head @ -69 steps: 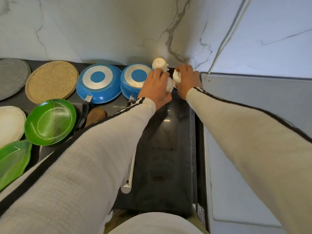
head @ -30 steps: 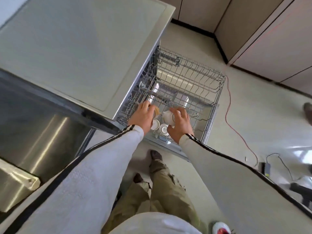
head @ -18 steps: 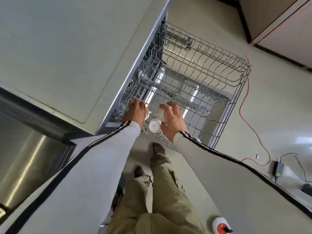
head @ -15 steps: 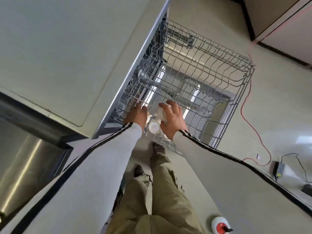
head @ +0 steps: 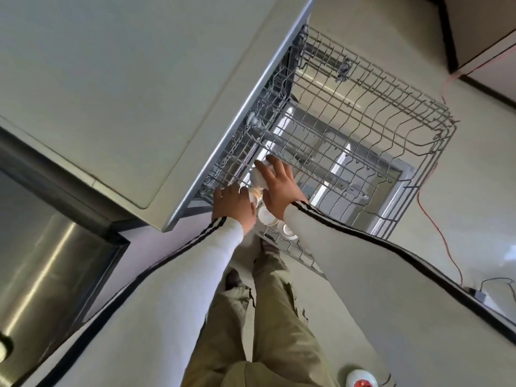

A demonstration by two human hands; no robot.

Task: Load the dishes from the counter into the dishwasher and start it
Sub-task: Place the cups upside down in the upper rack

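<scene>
Pale glossy floor [head: 474, 191] fills the right side, w/ bright glare at the far right edge. Top right: beige cabinets [head: 485, 26] on a dark plinth, w/ a red cord [head: 435, 227] trailing from their base across the floor to a dark adapter [head: 479, 295] nr a thin black cable. Left: a flat off-white top [head: 111, 79] w/ a grey metal edge, a steel panel [head: 42, 275] below it w/ streaks of reflected light, and at the bottom edge a small white-and-red item [head: 361, 379], too cropped to ID.
</scene>
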